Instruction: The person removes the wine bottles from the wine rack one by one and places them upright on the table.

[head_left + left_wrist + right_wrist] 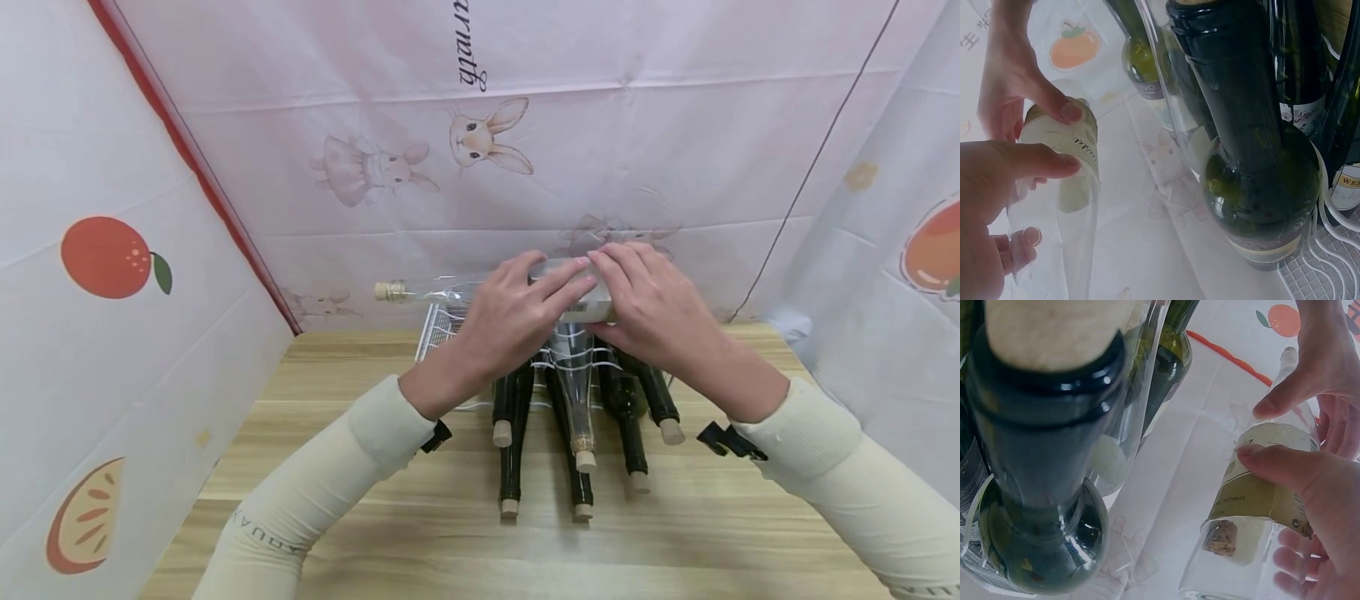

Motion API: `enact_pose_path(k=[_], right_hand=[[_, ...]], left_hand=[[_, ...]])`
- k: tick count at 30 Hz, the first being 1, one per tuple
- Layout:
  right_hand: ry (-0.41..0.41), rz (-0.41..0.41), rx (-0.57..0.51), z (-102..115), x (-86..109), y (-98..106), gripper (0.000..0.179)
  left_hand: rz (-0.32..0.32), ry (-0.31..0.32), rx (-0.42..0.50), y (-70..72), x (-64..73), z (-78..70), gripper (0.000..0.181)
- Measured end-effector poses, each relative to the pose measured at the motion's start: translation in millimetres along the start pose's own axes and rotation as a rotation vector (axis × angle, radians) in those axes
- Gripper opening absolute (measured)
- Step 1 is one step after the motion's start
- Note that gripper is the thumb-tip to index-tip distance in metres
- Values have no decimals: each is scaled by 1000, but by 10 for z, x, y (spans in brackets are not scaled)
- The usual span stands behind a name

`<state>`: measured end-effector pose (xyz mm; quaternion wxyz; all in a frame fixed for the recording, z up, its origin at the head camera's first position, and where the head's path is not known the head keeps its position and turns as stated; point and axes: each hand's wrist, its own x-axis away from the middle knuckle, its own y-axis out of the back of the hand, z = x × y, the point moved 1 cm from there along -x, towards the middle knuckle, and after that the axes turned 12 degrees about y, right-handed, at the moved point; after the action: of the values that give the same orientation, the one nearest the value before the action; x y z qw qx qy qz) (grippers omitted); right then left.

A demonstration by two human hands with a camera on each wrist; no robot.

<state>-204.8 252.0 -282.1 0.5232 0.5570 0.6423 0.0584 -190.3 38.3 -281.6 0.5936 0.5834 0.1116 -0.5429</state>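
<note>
A clear glass wine bottle (450, 288) with a pale label lies level above the rack, its corked neck pointing left. My left hand (517, 308) grips the bottle's middle, thumb and fingers on opposite sides. Around the base end on the right, my right hand (648, 300) holds it too. The right wrist view shows the cream and olive label (1266, 478) under the right thumb. Below the hands, a white wire rack (429, 337) bears several corked bottles, necks toward me: dark green ones (512, 467) and a clear one (577, 400) in the upper layer.
The rack stands on a wood-grain table (360, 525) near its back edge. A printed cloth wall (375, 67) rises right behind it, with more cloth at left and right. Bottle necks with corks (583, 511) stick out over the table toward me.
</note>
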Motion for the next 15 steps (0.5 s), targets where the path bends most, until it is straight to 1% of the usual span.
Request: enact_pose_path(k=[6, 11, 15], right_hand=[[-9, 6, 24, 11, 1, 8, 88], [-20, -2, 47, 13, -10, 26, 83], [-14, -5, 67, 9, -13, 43, 79]], left_hand=[[20, -14, -1, 0, 13, -15, 55], [-6, -31, -23, -11, 12, -13, 52], [-22, -47, -34, -29, 22, -13, 50]])
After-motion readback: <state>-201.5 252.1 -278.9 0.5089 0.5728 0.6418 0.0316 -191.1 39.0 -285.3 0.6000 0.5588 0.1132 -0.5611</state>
